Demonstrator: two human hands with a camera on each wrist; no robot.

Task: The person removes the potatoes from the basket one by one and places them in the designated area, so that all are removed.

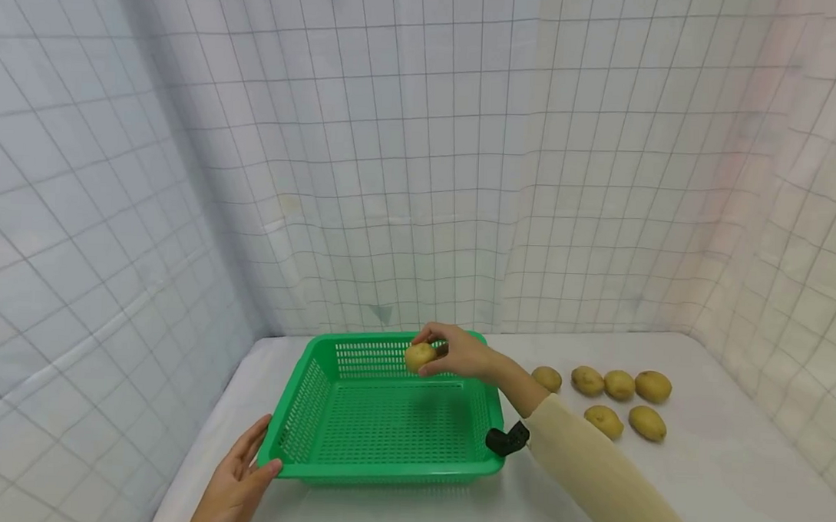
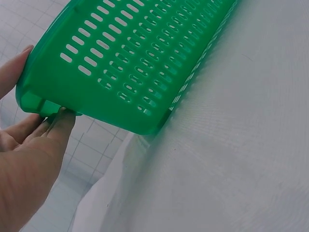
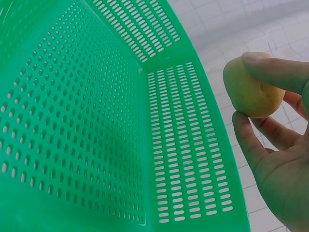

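A green plastic basket [image 1: 390,472] with slotted walls stands on the white table, and nothing lies on its floor. My left hand [image 1: 236,481] grips its near left corner; in the left wrist view the thumb is on top and the fingers [image 2: 60,126] are under the rim. Above the far part of the basket, my right hand [image 1: 465,355] holds a potato [image 1: 420,358]. The right wrist view shows this potato [image 3: 253,89] pinched between thumb and fingertips, beside the basket's rim [image 3: 212,116] as seen from there.
Several potatoes [image 1: 619,385] lie on the table to the right of the basket, in two loose rows. A black wrist device [image 1: 507,439] sits by the right sleeve. White grid-patterned curtains [image 1: 407,176] close off the back and both sides.
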